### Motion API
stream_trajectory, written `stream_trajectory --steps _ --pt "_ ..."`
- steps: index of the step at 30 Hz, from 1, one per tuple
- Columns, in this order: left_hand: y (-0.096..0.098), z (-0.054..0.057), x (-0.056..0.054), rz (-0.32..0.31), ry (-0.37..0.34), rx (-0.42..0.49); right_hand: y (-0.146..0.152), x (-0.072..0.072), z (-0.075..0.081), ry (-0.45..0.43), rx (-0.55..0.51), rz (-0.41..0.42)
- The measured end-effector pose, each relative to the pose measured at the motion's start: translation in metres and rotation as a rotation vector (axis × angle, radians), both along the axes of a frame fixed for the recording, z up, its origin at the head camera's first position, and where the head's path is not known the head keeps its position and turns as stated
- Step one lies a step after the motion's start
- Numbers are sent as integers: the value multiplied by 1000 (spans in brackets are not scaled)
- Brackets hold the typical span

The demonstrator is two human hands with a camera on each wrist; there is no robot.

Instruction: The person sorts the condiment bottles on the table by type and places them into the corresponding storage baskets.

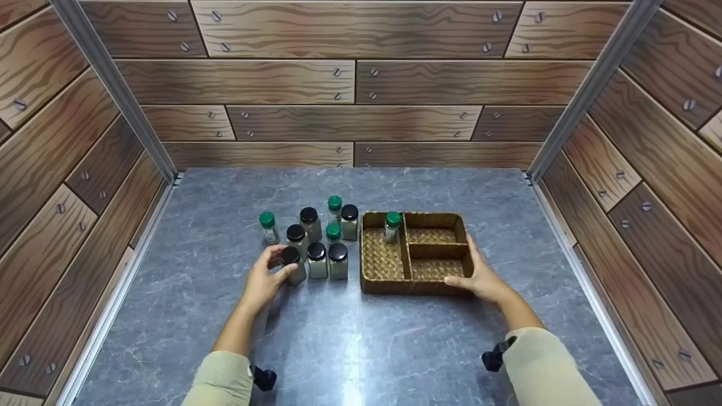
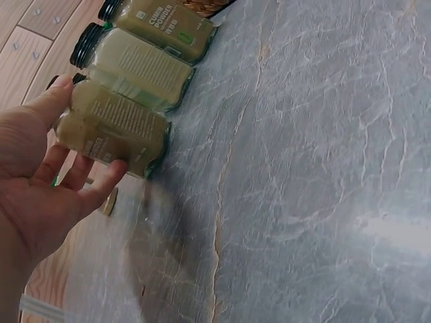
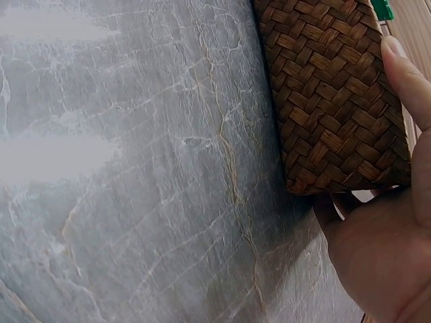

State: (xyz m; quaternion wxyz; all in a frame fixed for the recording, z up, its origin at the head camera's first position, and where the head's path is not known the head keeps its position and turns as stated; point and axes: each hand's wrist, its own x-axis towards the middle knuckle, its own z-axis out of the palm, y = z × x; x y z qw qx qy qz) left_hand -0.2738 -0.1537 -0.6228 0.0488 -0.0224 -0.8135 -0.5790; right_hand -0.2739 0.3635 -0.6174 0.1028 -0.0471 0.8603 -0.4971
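Note:
My left hand (image 1: 264, 280) holds a black-capped spice jar (image 1: 293, 266) at the front left of a group of jars, thumb on one side and fingers on the other. In the left wrist view that jar (image 2: 111, 124) has brown powder and a printed label, beside a paler jar (image 2: 138, 67) and one marked cumin powder (image 2: 165, 27). My right hand (image 1: 482, 279) grips the front right corner of a brown woven basket (image 1: 417, 287), thumb over the rim and fingers along the side. One green-capped bottle (image 1: 391, 226) stands in the basket's long left compartment; the two right compartments hold nothing.
More black-capped jars, such as one at the back (image 1: 350, 221), and green-capped bottles, one of them at the left (image 1: 269, 227), stand between my left hand and the basket. Wood-patterned walls (image 1: 355, 82) enclose the grey marbled table (image 1: 225, 192) at the back and both sides.

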Motion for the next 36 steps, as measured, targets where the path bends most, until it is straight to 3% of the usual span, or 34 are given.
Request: stream_trajectory --steps 6,12,27,36 --pt "0 2 2 4 -4 11 1 0 0 -2 -8 -3" --pt "3 12 3 24 -48 44 5 1 1 -5 -12 -8" --pt "1 31 7 28 14 1 0 0 -1 11 -12 0" --pt "1 43 7 16 6 -15 0 0 -1 24 -14 8"
